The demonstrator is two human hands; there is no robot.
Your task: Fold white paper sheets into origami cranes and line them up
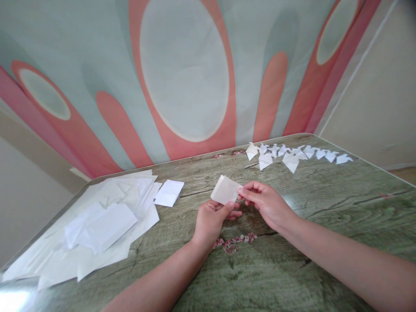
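A small folded square of white paper [225, 190] is held above the table between both hands. My left hand [212, 219] grips its lower edge, with the thumb on the front and the fingers behind. At the right corner, my right hand [261, 201] pinches the paper between thumb and fingers. The paper's back side is hidden from me. To the left of my hands, another folded white paper piece [169, 193] lies flat on the table.
A wooden-patterned table [325, 242] with printed flowers stands against a patterned wall covering [201, 149]. A loose pile of white paper sheets [110, 229] spreads over its left side. Several folded paper figures [290, 161] stand or lie in a cluster at the back right.
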